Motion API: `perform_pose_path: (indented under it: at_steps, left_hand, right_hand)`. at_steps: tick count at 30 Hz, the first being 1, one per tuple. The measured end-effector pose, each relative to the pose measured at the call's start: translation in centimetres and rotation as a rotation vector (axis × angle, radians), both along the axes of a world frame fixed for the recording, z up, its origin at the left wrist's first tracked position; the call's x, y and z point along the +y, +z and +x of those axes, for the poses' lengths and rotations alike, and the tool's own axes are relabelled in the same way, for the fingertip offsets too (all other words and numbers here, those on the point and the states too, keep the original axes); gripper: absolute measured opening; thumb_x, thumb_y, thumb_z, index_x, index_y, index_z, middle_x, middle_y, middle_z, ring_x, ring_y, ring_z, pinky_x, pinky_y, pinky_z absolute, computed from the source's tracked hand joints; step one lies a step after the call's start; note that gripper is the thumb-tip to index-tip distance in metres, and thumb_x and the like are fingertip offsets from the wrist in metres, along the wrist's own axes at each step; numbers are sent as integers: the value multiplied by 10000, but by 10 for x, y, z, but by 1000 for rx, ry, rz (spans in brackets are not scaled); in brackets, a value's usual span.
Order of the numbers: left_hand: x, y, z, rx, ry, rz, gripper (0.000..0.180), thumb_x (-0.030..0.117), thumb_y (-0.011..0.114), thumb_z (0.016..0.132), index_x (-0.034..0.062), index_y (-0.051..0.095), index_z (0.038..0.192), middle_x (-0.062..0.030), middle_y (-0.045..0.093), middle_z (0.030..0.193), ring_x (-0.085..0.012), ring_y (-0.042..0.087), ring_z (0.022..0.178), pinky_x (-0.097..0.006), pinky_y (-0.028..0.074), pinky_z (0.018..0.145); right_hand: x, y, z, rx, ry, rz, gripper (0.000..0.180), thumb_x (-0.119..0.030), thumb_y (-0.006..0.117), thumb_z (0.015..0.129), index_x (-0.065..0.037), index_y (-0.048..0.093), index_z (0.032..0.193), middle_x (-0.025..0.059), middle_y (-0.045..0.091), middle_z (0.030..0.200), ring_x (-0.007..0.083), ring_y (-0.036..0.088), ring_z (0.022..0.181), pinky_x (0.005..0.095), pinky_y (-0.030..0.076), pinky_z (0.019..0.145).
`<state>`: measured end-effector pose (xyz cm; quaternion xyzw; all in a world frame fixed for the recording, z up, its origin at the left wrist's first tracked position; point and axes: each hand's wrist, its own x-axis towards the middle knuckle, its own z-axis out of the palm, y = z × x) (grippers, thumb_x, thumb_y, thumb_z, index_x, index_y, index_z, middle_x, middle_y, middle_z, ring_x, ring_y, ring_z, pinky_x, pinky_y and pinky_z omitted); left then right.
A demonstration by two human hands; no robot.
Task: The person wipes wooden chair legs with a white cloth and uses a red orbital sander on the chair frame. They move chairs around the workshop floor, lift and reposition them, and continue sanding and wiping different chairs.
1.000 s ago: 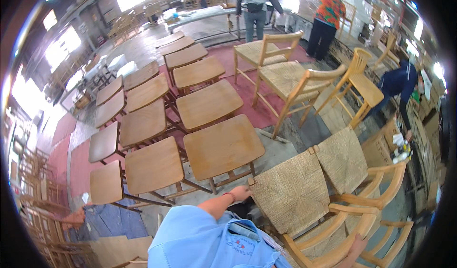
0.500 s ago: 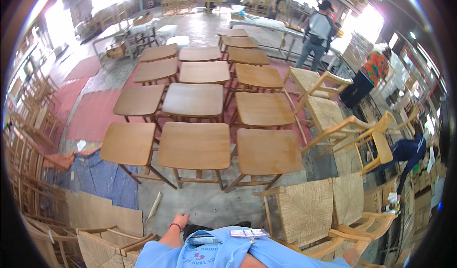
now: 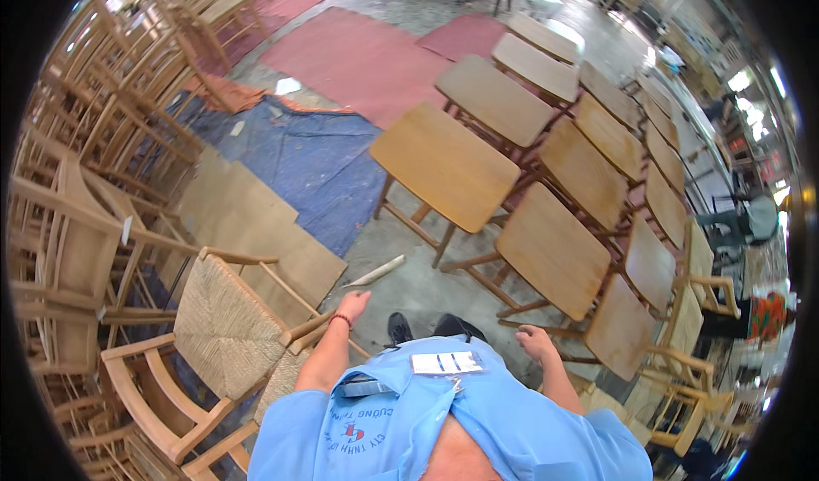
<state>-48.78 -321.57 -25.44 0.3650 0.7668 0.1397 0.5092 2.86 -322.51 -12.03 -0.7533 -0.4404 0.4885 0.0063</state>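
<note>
My left hand (image 3: 350, 304), with a red bracelet at the wrist, hangs in front of me, fingers loosely apart and nothing seen in it. It is nearest to a wooden armchair (image 3: 226, 323) with a woven cord seat, standing at my left. My right hand (image 3: 535, 343) is held out at the right with loosely bent fingers and also appears to hold nothing. Just beyond it stands a wooden stool (image 3: 554, 255) with a smooth brown seat. Another such stool (image 3: 445, 167) is ahead of me, one of several set in rows.
Stacked wooden chairs (image 3: 94, 225) crowd the left side. A blue tarp (image 3: 281, 161), brown cardboard (image 3: 243, 216) and red mats (image 3: 358, 58) cover parts of the floor. A pale tube-like piece (image 3: 375, 271) lies ahead. Other people, one in a patterned top (image 3: 766, 317), are far right.
My view has turned left, so the stool rows now lie to the right and the stacked chairs and woven armchair show more fully. My right hand has come clearly into view.
</note>
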Motion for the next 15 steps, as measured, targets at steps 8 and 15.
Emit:
perform_pose_path:
  at_steps: [8, 15]
  left_hand:
    - [98, 73, -73, -80, 211, 135, 479, 393, 586, 896, -16, 664, 1132, -209, 686, 1089, -299, 651, 1033, -383, 493, 900]
    - [73, 41, -221, 101, 449, -1, 483, 410, 557, 900, -37, 669, 1044, -246, 680, 1008, -330, 659, 974, -423, 504, 844]
  right_hand:
    - [204, 10, -168, 264, 455, -180, 449, -314, 622, 873, -28, 634, 1220, 129, 680, 1101, 234, 666, 955, 379, 540, 775]
    - [338, 52, -345, 391, 719, -158, 455, -335, 627, 875, -40, 635, 1221, 129, 678, 1120, 228, 660, 988, 367, 530, 819]
